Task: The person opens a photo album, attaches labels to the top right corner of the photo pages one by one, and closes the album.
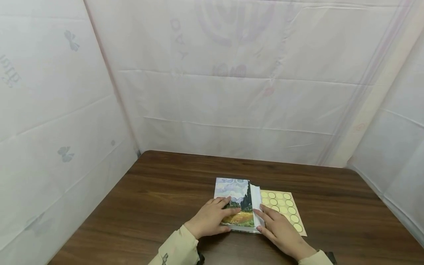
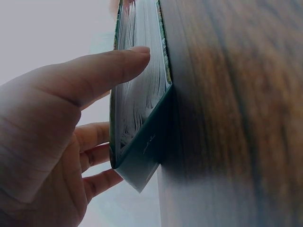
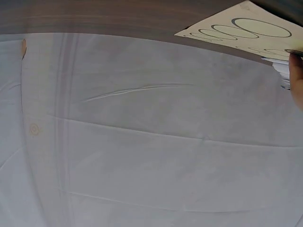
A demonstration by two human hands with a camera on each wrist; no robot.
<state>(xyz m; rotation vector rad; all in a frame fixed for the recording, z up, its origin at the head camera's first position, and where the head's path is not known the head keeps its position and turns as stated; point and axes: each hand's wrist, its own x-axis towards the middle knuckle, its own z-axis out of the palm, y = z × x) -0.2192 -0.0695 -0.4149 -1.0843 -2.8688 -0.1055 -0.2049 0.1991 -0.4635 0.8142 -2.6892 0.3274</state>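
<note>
A thick book (image 1: 233, 189) with a painted landscape cover lies on the wooden table. Its white pages (image 1: 256, 198) show as a strip along the right side. My left hand (image 1: 212, 217) rests on the cover with spread fingers; in the left wrist view its thumb lies against the page edges and the dark green spine (image 2: 144, 144) faces the camera. Fingers of my right hand (image 1: 281, 230) touch the page strip, with the thumb near the lower right corner. Only a bit of that hand shows in the right wrist view. Beside the book lies a sheet of yellow round stickers (image 1: 291, 210), partly covered.
Dark wood table (image 1: 159, 195) extends on both sides of the book. White printed cloth (image 1: 232, 99) hangs behind the table and along its sides. A small dark object (image 1: 330, 257) sits by the right sleeve.
</note>
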